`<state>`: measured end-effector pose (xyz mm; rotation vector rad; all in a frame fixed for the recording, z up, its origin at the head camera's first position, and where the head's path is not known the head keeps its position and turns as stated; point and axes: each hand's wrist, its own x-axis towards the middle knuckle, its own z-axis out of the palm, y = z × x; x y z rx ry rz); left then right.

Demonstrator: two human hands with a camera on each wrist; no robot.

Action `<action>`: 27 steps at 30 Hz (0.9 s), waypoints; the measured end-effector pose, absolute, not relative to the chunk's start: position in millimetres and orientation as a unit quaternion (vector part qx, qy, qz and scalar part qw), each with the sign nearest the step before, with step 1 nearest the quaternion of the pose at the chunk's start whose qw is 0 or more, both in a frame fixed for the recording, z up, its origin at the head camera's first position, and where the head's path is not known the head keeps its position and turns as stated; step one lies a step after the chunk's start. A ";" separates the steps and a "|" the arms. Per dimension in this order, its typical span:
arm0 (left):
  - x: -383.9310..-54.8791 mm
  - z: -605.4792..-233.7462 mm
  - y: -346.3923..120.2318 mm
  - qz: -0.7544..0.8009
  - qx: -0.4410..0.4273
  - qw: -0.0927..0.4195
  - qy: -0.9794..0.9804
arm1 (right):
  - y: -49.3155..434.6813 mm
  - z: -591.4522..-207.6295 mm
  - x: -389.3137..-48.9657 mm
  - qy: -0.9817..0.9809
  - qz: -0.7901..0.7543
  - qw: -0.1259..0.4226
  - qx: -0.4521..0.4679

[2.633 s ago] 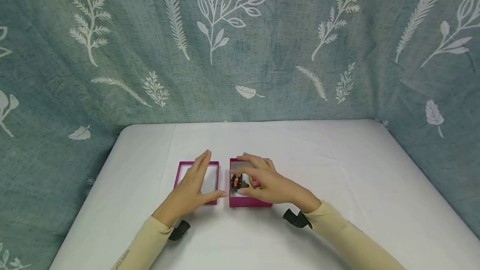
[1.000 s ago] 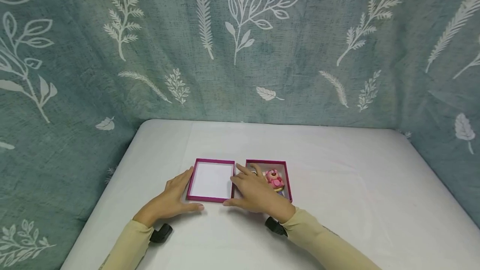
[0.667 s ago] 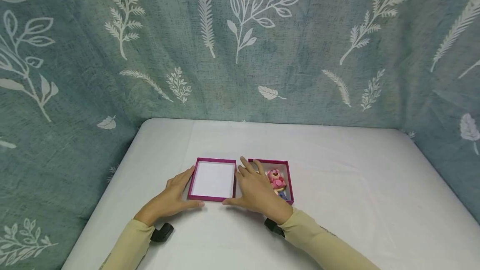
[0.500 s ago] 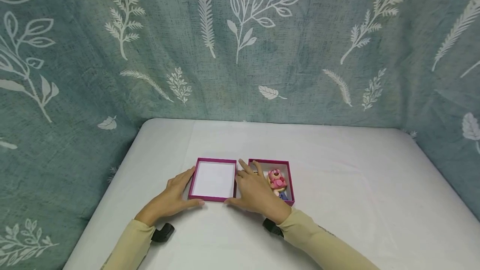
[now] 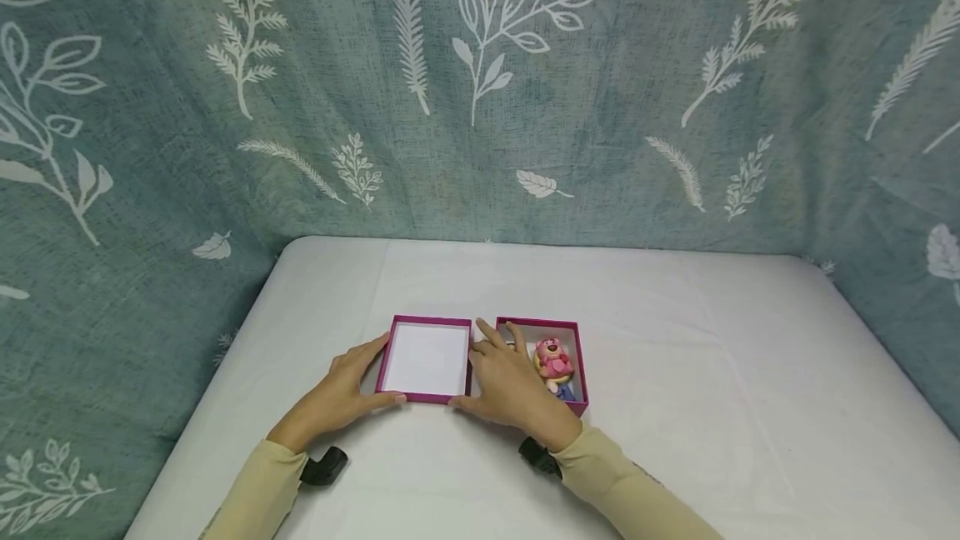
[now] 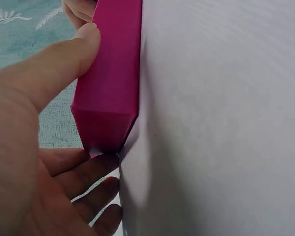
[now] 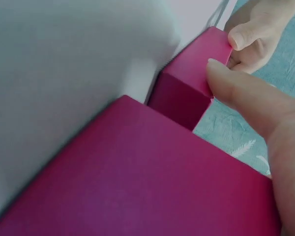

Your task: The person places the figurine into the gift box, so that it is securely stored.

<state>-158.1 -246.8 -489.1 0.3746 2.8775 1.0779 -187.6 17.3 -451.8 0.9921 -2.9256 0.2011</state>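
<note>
In the head view a shallow magenta box lid [image 5: 427, 358] lies with its white inside facing up. My left hand [image 5: 333, 401] grips its front left corner, thumb on the front wall and fingers along the left wall. The left wrist view shows that thumb pressed on the magenta lid [image 6: 113, 64]. My right hand [image 5: 513, 390] holds the lid's opposite side, its thumb at the front right corner. Some right fingers stretch over the deeper magenta box [image 5: 543, 323], partly hiding it. Inside lies a pink bear figurine [image 5: 553, 359], with a blue-and-white piece [image 5: 562, 391] below it.
Under everything is a table with a white cloth [image 5: 660, 373]. A green curtain [image 5: 600, 90] with white leaf prints hangs behind and at both sides. The deeper box [image 7: 147, 172] stands close beside the lid in the right wrist view.
My right hand has gone from over the deeper box to the lid's right side. My left hand has moved from above the lid to its left corner. Lately both hands stay nearly still.
</note>
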 end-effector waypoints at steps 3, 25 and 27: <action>-158.0 -489.6 -247.3 0.343 0.119 0.021 0.932 | 17.5 -451.6 -187.6 -0.944 0.069 0.022 0.321; -157.9 -487.1 -245.4 0.367 0.120 0.000 0.922 | 21.7 -444.8 -187.9 -0.938 0.086 0.026 0.335; -158.3 -485.7 -244.3 0.369 0.120 -0.003 0.922 | 22.9 -441.7 -189.0 -0.938 0.092 0.024 0.334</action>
